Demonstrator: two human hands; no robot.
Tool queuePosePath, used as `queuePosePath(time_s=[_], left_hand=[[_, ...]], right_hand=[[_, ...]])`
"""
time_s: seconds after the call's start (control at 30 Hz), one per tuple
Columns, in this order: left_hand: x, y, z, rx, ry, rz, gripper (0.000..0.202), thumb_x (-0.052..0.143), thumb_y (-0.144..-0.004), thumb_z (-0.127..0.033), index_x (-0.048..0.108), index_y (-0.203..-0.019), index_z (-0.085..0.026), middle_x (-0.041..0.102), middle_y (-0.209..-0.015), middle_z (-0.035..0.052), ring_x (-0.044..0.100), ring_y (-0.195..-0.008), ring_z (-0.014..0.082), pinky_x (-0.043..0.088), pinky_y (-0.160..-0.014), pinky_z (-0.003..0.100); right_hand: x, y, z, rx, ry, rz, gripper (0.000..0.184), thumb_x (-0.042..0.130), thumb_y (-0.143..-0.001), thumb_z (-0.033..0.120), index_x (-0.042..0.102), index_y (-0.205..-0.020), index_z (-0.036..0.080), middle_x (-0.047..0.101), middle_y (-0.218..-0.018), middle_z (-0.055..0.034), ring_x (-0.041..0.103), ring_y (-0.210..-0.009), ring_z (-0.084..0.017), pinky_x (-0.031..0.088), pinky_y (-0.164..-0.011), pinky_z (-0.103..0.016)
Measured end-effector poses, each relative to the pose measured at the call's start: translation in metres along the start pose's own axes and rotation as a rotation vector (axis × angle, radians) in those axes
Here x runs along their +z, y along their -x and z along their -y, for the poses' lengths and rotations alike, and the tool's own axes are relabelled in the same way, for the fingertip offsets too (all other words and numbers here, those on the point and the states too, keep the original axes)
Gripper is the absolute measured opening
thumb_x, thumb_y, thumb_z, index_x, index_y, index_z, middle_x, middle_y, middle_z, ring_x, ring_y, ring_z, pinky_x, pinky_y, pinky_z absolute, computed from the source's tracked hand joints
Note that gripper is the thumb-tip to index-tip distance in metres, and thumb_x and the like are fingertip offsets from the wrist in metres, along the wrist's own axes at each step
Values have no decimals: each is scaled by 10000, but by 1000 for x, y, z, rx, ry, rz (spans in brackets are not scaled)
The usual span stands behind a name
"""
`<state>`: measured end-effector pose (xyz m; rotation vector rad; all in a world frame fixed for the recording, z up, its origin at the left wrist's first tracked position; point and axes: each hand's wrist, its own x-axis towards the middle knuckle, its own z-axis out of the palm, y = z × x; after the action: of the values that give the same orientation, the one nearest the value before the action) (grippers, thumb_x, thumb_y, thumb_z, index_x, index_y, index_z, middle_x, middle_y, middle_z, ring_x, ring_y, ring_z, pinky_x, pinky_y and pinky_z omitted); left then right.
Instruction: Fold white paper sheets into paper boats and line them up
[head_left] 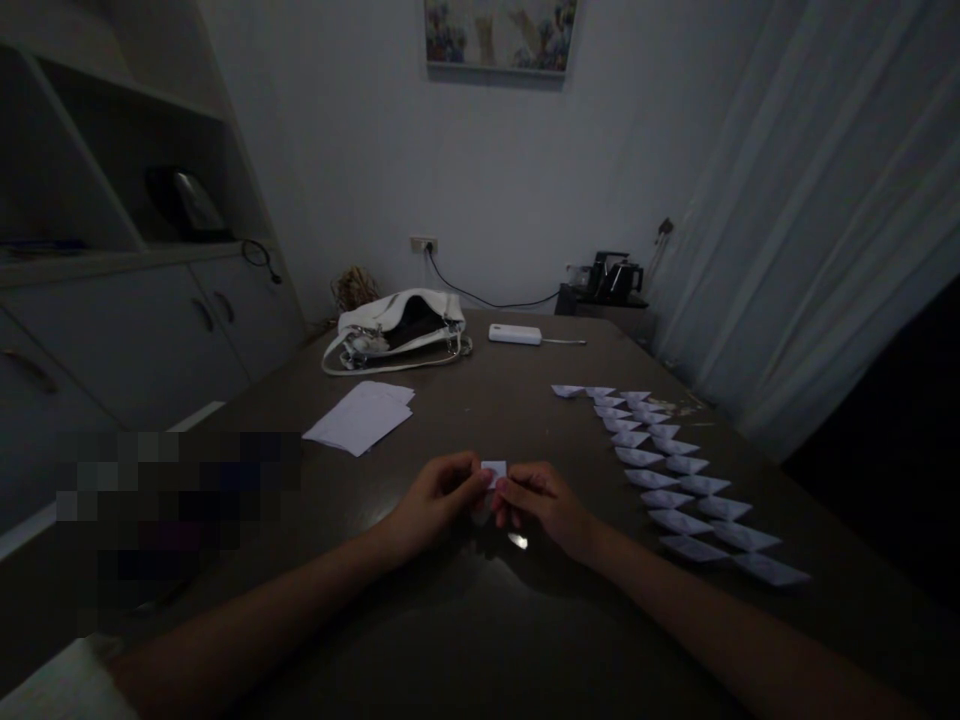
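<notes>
A small piece of folded white paper (493, 468) is held above the table between my two hands. My left hand (442, 497) pinches its left side between thumb and fingers. On the right side, my right hand (546, 503) grips the same paper, its fingertips partly covering the lower edge. Folded paper boats (675, 498), several of them, stand in two rows to the right of my right hand. Loose white paper sheets (360, 415) lie in a stack beyond my left hand.
A white handbag (405, 325) sits at the far left of the brown table (480, 640). Near the back lies a white power bank (514, 335) with a short cable. Black kettles (619, 278) stand on a stand behind the far right corner; cabinets (135, 330) line the left.
</notes>
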<state>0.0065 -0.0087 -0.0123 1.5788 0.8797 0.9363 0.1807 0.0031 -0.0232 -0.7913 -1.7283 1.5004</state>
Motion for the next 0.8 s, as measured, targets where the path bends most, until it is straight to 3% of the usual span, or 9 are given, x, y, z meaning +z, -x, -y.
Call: queuePosePath(time_s=[0.2, 0.33, 0.8], left_hand=[[0, -2, -1, -16, 8, -86, 352, 538, -807, -454, 472, -658, -142, 457, -582, -35, 415, -543, 84, 309, -513, 203], [-1, -2, -2, -29, -10, -92, 350, 531, -810, -456, 481, -672, -139, 451, -572, -40, 402, -532, 80, 294, -503, 196], [-2, -2, 0, -36, -45, -60, 354, 536, -803, -461, 469, -656, -146, 451, -564, -33, 405, -531, 86, 291, -496, 198]], right_hand=[[0, -1, -1, 5, -36, -91, 361, 487, -836, 461, 582, -685, 147, 557, -559, 3, 464, -462, -76, 319, -437, -195], [-1, -2, -3, -24, -60, -171, 279, 543, -799, 407, 548, -670, 159, 535, -569, 24, 430, -439, -60, 281, -409, -185], [1, -2, -2, -4, -4, -190, 192, 585, -747, 340, 509, -686, 174, 503, -579, 42, 418, -442, -61, 288, -413, -191]])
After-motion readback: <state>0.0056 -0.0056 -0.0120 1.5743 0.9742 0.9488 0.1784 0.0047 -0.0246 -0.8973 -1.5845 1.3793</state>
